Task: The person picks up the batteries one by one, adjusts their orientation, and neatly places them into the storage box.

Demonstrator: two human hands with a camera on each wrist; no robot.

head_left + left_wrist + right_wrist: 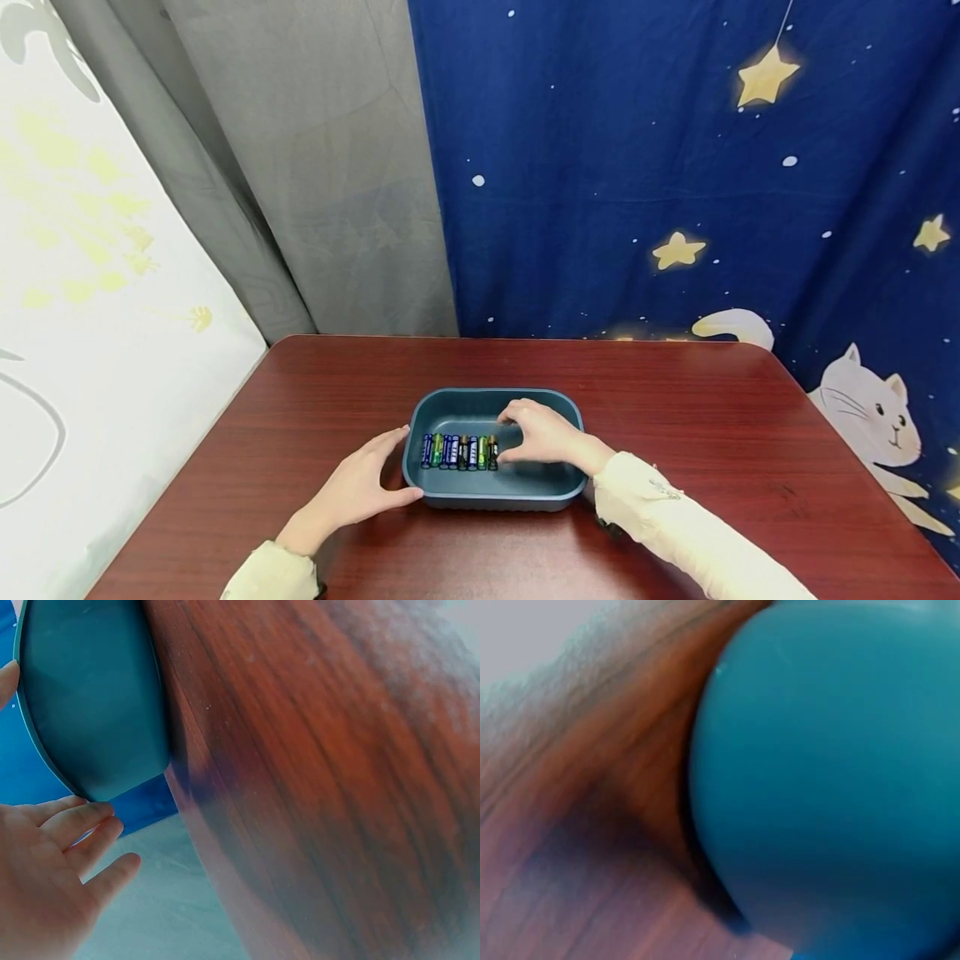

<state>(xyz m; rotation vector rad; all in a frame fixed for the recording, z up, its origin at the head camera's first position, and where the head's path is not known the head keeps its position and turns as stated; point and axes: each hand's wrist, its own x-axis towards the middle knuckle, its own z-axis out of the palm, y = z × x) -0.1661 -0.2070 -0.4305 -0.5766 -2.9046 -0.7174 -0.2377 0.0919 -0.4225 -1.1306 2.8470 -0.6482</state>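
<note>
A row of several batteries, blue, green and black-and-copper, lies side by side in a dark teal plastic tub. My left hand touches the tub's left end, its thumb at the front corner and its fingertips along the rim. In the left wrist view the left fingers are fairly straight against the tub wall. Inside the tub, my right hand has thumb and fingers spread apart beside the black-and-copper battery at the row's right end. Only the tub's outside shows in the right wrist view.
The tub stands on a reddish-brown wooden table. Behind the table hang a grey curtain and a blue curtain with stars. A white patterned cloth hangs at the left.
</note>
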